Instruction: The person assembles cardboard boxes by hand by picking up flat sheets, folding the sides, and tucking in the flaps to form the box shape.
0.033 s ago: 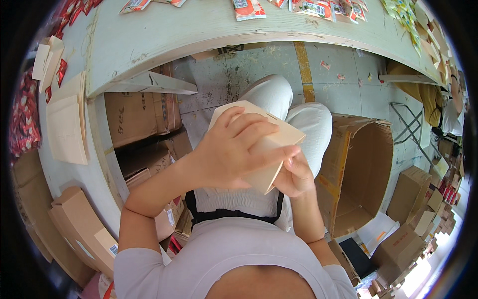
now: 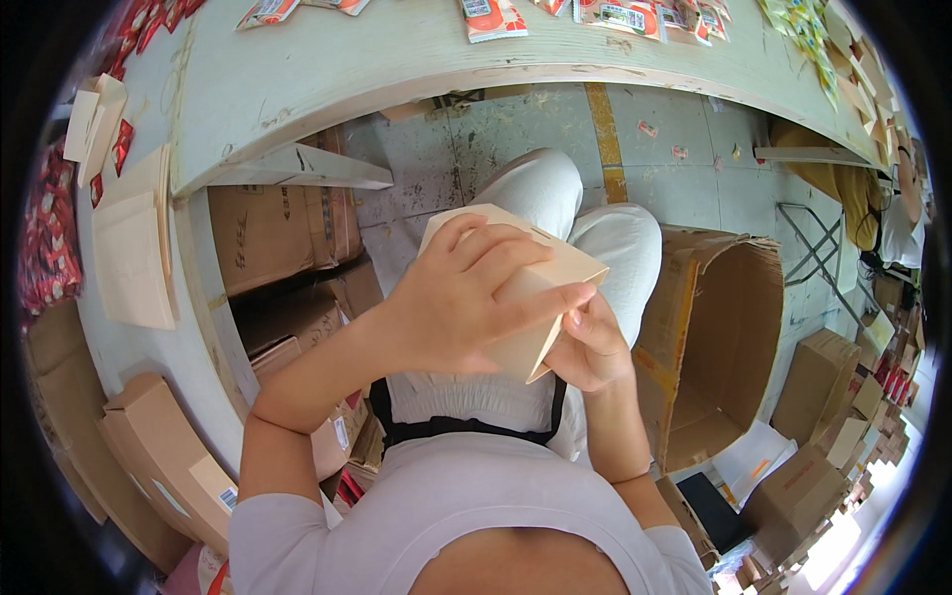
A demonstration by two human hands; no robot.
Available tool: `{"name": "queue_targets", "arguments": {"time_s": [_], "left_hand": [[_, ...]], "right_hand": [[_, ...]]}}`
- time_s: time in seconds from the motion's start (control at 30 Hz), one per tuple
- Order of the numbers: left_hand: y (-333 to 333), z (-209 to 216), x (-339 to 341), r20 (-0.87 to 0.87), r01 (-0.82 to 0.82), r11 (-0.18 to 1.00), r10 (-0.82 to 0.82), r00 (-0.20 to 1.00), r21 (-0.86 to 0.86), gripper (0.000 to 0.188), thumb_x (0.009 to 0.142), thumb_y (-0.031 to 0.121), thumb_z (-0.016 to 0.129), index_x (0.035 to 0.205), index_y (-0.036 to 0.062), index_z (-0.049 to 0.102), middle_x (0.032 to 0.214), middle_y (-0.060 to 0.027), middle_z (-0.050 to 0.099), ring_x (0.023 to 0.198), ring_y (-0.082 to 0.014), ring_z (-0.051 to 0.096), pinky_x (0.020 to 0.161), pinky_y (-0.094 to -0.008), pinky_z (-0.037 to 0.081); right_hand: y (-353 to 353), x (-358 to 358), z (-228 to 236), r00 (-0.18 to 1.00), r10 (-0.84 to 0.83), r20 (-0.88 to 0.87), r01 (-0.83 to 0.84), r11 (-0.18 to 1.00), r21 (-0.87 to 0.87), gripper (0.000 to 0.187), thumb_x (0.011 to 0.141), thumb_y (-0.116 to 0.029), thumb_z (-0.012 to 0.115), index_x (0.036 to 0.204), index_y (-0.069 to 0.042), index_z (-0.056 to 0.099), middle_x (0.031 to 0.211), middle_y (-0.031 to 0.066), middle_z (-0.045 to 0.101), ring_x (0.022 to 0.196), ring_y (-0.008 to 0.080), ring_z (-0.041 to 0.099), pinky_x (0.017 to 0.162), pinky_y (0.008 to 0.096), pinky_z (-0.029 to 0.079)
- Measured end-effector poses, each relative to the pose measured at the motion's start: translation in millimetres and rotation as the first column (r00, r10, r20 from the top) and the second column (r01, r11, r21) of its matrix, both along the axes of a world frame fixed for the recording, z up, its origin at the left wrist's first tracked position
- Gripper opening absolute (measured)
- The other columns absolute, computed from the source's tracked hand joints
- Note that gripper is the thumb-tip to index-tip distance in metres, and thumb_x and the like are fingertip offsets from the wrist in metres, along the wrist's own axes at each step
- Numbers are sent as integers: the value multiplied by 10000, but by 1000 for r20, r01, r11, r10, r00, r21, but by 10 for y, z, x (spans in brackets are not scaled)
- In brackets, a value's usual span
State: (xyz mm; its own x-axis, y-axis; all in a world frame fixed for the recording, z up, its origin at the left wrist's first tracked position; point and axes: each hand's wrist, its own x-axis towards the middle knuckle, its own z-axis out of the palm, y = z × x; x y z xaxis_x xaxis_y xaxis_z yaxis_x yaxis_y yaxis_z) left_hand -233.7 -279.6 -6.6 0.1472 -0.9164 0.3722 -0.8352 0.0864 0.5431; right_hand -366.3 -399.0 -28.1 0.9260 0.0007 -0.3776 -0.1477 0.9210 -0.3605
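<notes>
— What do we have in hand here?

— We hold a small tan carton [image 2: 516, 288] over our lap, above the knees. Our left hand [image 2: 466, 302] wraps over its top, fingers curled down the near face. Our right hand [image 2: 593, 347] closes on its lower corner from beneath, thumb against the edge. The two grips brace it from opposite sides, which seems why it sits tilted, one corner pointing down.

— Anything inside it?

— We cannot tell; no opening faces us.

— And the other containers?

— A big cardboard box [image 2: 719, 347] lies on its side just right of our legs, its mouth open and seemingly bare. Flat tan cartons [image 2: 129, 253] rest on the table [image 2: 327, 79] to our left, and packets [image 2: 491, 18] are scattered along its far edge. More boxes sit beneath it.
</notes>
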Motion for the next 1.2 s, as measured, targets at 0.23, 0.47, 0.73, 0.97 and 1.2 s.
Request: {"name": "queue_targets", "arguments": {"time_s": [0.23,0.47,0.73,0.97,1.2], "left_hand": [[99,-199,40,-676,-68,989,-39,736,-132,1089,486,318,830,1335,80,192,1263,-86,350,1149,-204,384,933,-362,335],[-189,-332,-137,-920,-268,939,-288,-265,-217,1082,600,360,766,1374,111,53,1306,-63,322,1184,-186,359,967,-344,328],[-267,-617,-129,-772,-299,915,-391,-501,-270,1022,630,368,743,1377,158,78,1315,-61,332,1199,-199,357,980,-361,331],[-285,-564,-86,-824,-285,871,-479,-305,-401,1017,563,284,796,1330,152,142,1270,-61,352,1176,-213,371,967,-355,336],[-275,-488,-24,-830,-199,823,-553,-73,-531,908,524,171,821,1219,149,237,1172,-56,386,1111,-212,410,914,-340,369]], "right_hand": [[-357,-271,507,998,-29,-62,-43,439,-898,430,750,-186,632,1096,27,491,1059,128,550,1008,209,510,867,319,392],[28,-70,599,974,-121,194,176,-147,-973,515,654,-255,712,1049,10,515,1034,142,540,911,281,513,794,359,387],[354,67,566,967,39,253,218,-647,-731,370,600,-41,626,961,23,576,830,61,565,735,206,533,640,309,361],[284,44,469,962,75,261,265,-464,-845,345,569,-16,592,913,16,596,792,59,575,721,202,531,643,306,380],[195,-50,392,973,20,229,216,-426,-878,301,572,34,594,873,14,596,785,84,577,752,233,542,645,313,401]]}}
